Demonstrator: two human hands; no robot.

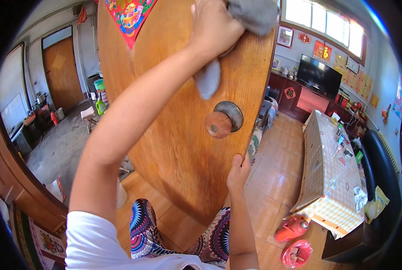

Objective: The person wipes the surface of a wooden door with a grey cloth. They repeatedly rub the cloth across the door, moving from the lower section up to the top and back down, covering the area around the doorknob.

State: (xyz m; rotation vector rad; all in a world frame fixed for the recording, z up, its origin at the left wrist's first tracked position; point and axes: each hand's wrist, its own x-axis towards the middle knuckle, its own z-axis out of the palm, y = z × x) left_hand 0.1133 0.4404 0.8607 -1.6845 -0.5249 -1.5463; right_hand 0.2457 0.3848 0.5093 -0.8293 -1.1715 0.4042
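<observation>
A varnished wooden door (pixel 174 148) stands upright in front of me. My left hand (pixel 216 29) is raised high on its face, closed round a grey cloth (pixel 255 15) that presses on the wood near the door's top right edge. A loose end of the cloth hangs below the wrist. Under it sits a round wooden doorknob (pixel 218 124) on a dark round metal plate. My right hand (pixel 239 173) grips the door's right edge lower down, thumb on the front face; its other fingers are mostly hidden behind the edge.
A red patterned paper decoration (pixel 131 18) is stuck on the door's upper left. To the right are a table with a checked cloth (pixel 333 180), a red thermos flask (pixel 292 229) and a red-lined bin (pixel 297 253) on the floor. A television (pixel 319 76) stands farther back.
</observation>
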